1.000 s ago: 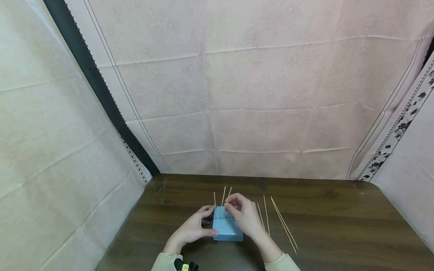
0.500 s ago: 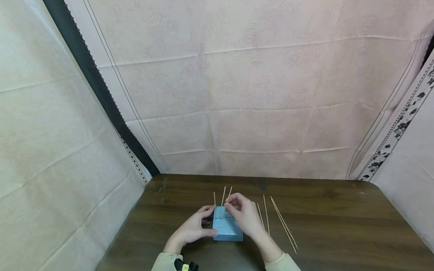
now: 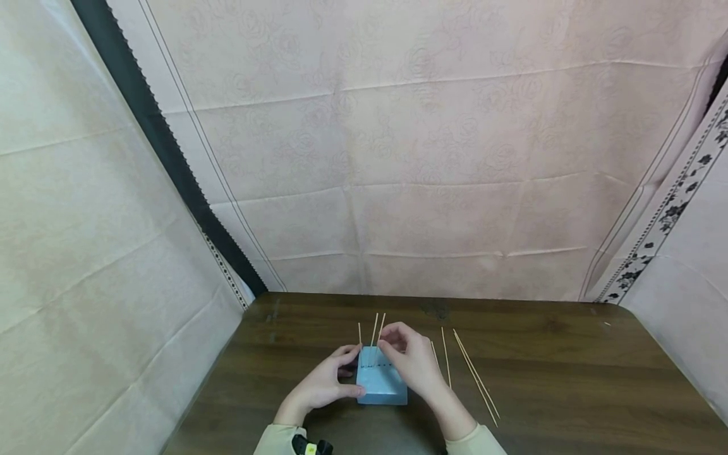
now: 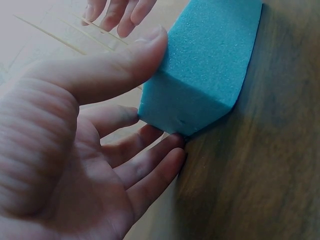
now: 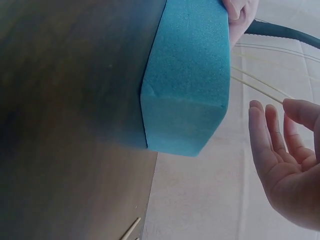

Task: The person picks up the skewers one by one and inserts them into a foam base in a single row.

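Pale pinkish cloth (image 3: 432,151) hangs as backdrop across upper & ctr frame, w/ horiz. & vert. fold creases plus faint rose pattern. Thin double line (image 3: 190,107) runs down its L side, similar one on R. Cream cloth panel (image 3: 85,221) fills L side; dark strip (image 3: 170,151) w/ scalloped edge slants from upper L to table's far L corner. White panel (image 3: 688,309) at lower R, w/ b&w floral border (image 3: 677,208) along it. Dk brown wood-grain table (image 3: 557,366) at bottom ctr, rounded far corners, dk smudge (image 3: 436,308) nr far edge. Light soft; upper L of L-wrist view washed out.
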The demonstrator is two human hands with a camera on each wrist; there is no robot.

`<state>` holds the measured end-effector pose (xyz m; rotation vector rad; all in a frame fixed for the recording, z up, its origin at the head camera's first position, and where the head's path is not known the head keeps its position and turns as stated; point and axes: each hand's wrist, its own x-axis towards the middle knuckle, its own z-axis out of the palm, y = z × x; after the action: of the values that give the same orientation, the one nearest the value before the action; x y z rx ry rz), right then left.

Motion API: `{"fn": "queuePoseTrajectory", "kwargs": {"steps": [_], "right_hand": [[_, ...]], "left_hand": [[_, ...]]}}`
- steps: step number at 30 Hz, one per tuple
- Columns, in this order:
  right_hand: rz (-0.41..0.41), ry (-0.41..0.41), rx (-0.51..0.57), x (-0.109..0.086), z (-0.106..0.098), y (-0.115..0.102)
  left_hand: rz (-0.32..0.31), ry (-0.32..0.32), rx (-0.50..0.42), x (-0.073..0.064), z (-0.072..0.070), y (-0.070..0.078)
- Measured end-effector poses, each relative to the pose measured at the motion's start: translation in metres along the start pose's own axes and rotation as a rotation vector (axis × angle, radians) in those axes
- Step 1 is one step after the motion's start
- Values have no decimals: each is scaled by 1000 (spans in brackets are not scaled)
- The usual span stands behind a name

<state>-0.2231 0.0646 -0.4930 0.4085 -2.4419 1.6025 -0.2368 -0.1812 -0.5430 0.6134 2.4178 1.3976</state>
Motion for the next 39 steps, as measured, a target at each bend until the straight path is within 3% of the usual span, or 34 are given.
{"fn": "queuePoseTrajectory", "kwargs": {"steps": [26, 39], "right_hand": [[16, -7, 31, 0, -10, 0], [101, -45, 73, 2, -51, 10]], "left_hand": [[-28, 3, 4, 0, 1, 2], [-35, 11, 19, -2, 2, 5]]}}
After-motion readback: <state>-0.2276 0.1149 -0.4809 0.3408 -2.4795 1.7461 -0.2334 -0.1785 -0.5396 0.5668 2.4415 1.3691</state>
